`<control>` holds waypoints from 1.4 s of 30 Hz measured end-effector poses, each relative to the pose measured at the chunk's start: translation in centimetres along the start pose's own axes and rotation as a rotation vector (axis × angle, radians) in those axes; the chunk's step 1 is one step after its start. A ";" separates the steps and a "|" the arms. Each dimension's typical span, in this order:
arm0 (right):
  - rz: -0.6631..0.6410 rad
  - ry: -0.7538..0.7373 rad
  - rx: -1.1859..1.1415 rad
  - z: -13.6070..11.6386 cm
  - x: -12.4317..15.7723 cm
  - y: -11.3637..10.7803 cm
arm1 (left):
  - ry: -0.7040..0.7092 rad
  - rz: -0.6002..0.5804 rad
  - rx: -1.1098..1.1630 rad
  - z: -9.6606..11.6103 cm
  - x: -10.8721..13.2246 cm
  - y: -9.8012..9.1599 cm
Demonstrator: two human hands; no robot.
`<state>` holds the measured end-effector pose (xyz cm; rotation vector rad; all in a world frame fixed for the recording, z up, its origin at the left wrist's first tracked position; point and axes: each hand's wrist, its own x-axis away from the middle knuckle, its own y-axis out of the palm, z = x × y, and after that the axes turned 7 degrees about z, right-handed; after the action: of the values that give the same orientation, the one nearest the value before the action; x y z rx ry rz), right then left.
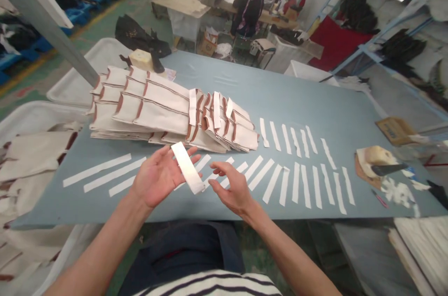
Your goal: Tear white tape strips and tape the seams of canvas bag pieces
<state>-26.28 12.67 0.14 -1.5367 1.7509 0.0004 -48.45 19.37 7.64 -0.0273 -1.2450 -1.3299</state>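
Left hand [156, 178] is spread palm up with a white strip [187, 168] across it, near the right hand [234, 189], fingers bent apart.

So the white strip [188, 168] across the left hand [154, 180] blocks part of those fingers, and honestly can't tell if the right hand [233, 189] is touching its lower end. Left wrist covers the end of another strip [121, 187] around 8 o'clock. Co-worker [249, 11] just past 12 has a pixelated head. Bin [38, 106] at 9 runs off the edge, ditto the cream fabric stack [423, 244] at 4 and striped shirt [210, 284] at 6. Print on the cardboard box [395, 130] near 3: way too tiny.
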 end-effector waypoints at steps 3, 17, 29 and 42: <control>0.046 -0.146 0.048 -2.4 -0.1 0.9 | -0.050 -0.017 0.026 0.9 0.4 -0.8; -0.036 -0.357 0.278 -6.3 -0.7 5.6 | -0.125 -0.099 0.064 3.5 2.0 -5.5; 0.085 -0.018 0.005 -9.0 -1.1 8.2 | -0.152 -0.222 -0.102 3.8 1.6 -7.6; 0.152 0.370 -0.046 -6.8 -6.9 1.2 | 0.089 -0.287 -0.727 -1.0 1.4 -7.4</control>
<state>-31.30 15.49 7.99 -1.5025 2.1678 -0.1791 -53.47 15.31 3.70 -0.3076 -0.6509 -1.9552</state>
